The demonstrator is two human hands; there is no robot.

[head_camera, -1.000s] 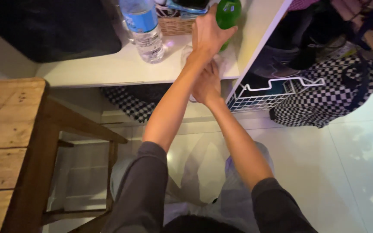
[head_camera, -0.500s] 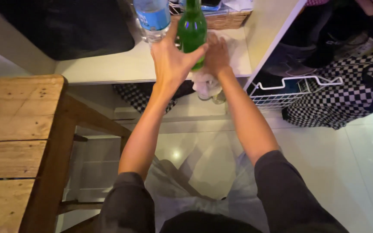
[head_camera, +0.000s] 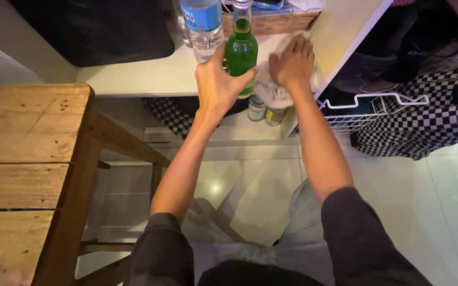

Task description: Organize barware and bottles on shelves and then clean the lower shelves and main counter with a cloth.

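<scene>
Grip first: the left hand [head_camera: 219, 85] is wrapped round the body of a green bottle [head_camera: 241, 50], fingers curled closed on the glass, holding it upright on the white surface [head_camera: 149, 74]. The right hand [head_camera: 291, 62] lies palm-down with fingers nearly flat, pressing a pale cloth [head_camera: 271, 90] against the surface just beside the bottle; the cloth bunches under the palm and hangs a little over the front edge.

Largest in the room is the glossy pale tiled floor [head_camera: 271, 180], which reflects a lamp. On the left stands a wooden table [head_camera: 22, 159] of bare planks, with slanted legs reaching down to the floor. The white surface runs across the top of the view, its right end cut at an angle. A big dark object [head_camera: 96, 26] sits on its left part. At right a black-and-white checked bag [head_camera: 414, 127] rests on the floor, with a white wire basket [head_camera: 367, 114] in front of it.

Behind the bottle stands a clear water bottle [head_camera: 203, 26] with a blue label, and behind that a woven basket [head_camera: 274, 22]. Under the surface two small cans [head_camera: 263, 110] stand close together.
</scene>
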